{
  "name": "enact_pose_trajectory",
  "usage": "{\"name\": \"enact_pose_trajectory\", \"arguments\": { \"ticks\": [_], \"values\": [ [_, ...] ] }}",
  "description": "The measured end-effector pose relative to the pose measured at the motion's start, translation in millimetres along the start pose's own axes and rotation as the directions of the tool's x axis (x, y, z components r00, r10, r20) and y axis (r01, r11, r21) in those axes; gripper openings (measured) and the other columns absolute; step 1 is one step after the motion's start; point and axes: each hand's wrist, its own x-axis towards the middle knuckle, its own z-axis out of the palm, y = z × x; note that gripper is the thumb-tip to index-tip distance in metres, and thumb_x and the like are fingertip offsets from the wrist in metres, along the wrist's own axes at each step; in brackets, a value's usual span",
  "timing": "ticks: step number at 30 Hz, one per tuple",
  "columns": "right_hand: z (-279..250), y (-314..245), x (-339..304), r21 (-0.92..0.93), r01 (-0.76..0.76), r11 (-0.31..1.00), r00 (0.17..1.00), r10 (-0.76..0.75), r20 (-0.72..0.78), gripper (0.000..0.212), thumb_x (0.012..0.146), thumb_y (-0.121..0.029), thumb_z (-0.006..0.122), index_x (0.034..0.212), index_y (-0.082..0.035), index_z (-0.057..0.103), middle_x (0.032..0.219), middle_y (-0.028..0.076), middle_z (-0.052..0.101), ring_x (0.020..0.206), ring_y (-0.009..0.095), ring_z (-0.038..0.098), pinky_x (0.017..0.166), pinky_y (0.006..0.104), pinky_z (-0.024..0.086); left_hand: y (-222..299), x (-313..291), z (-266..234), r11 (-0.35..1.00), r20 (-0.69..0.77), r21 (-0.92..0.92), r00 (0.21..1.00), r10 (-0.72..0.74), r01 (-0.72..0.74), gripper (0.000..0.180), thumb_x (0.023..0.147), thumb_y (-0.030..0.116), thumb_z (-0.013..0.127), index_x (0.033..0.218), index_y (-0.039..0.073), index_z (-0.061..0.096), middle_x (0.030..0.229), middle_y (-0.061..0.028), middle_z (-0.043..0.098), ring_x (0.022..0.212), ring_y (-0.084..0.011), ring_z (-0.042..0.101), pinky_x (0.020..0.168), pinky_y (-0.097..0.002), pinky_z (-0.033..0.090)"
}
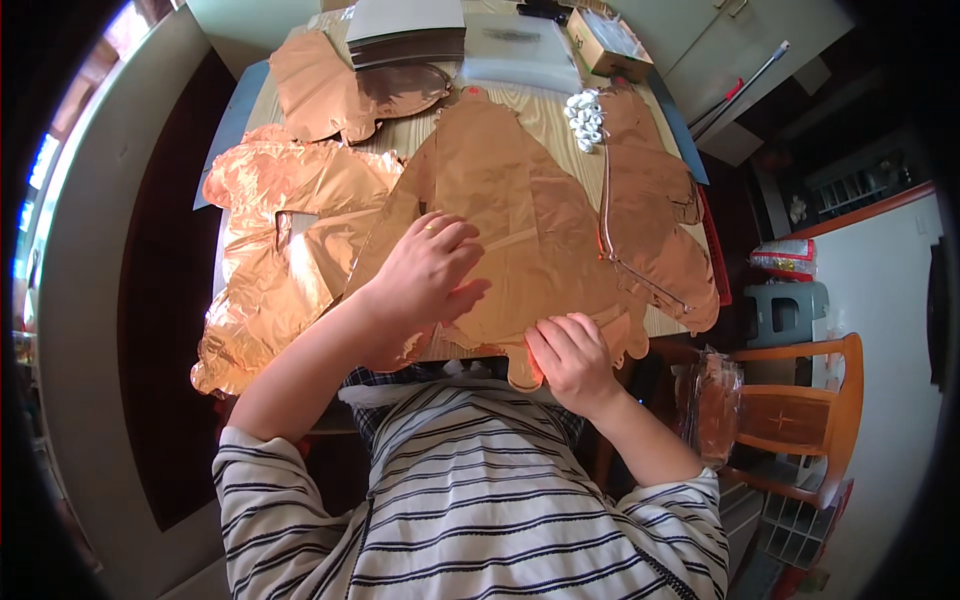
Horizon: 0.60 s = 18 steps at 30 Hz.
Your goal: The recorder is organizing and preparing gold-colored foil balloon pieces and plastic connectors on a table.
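A large flat copper-coloured foil balloon [490, 190] lies across the middle of the table, its wide lower end at the near edge. Over its left part is my left hand [435, 265], fingers loosely bent and thumb apart, with nothing visible in it. My right hand [575, 360] is closed on the balloon's near edge, right of centre. A small orange-red bit [534, 362] shows beside its fingers; whether it belongs to the balloon I cannot tell. Crumpled shiny foil balloons [300, 240] lie to the left, partly under my left forearm. Another folded foil balloon [650, 200] lies to the right.
At the far side stand a stack of grey-white boards [405, 30], clear plastic sleeves [520, 55] and an open carton [610, 45]. More foil [320, 85] lies far left. A cluster of small white pieces [584, 120] sits far right. A wooden chair [790, 415] stands right of the table.
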Motion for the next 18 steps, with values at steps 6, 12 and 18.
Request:
{"name": "enact_pose_trajectory", "arguments": {
  "ticks": [6, 12, 18],
  "values": [
    [-2, 1, 1, 0.001, 0.02, 1.0, 1.0, -0.02, -0.008, 0.029, 0.075, -0.013, 0.06, 0.099, 0.003, 0.063, 0.095, 0.012, 0.061, 0.091, 0.026, 0.059, 0.085, 0.04, 0.047, -18, 26, 34, 0.999, -0.077, 0.048, 0.997, -0.016, 0.019, 0.035, 0.076, 0.025, 0.074, 0.102, 0.004, 0.063, 0.11, -0.0138, 0.059, 0.108, -0.0334, 0.056, 0.095, -0.0426, 0.044],
    [1, 3, -1, 0.003, 0.015, 1.0, 0.999, -0.015, -0.033, 0.029, 0.075, -0.013, 0.06, 0.098, 0.004, 0.063, 0.093, 0.012, 0.06, 0.088, 0.026, 0.059, 0.084, 0.0397, 0.047, -26, 28, 42, 0.999, -0.093, 0.036, 0.996, -0.003, 0.006, 0.034, 0.077, 0.024, 0.073, 0.102, 0.005, 0.063, 0.11, -0.0127, 0.059, 0.107, -0.0328, 0.057, 0.094, -0.0429, 0.045],
    [0, 3, 2, 0.021, 0.014, 1.0, 1.0, -0.014, -0.028, 0.028, 0.075, -0.012, 0.061, 0.097, 0.004, 0.063, 0.091, 0.012, 0.06, 0.086, 0.026, 0.058, 0.084, 0.0397, 0.047, -23, 36, 33, 0.998, -0.117, 0.058, 0.993, 0.02, -0.014, 0.031, 0.08, 0.028, 0.07, 0.098, 0.005, 0.063, 0.108, -0.0119, 0.059, 0.107, -0.0311, 0.056, 0.096, -0.0432, 0.042]
  ]
}}
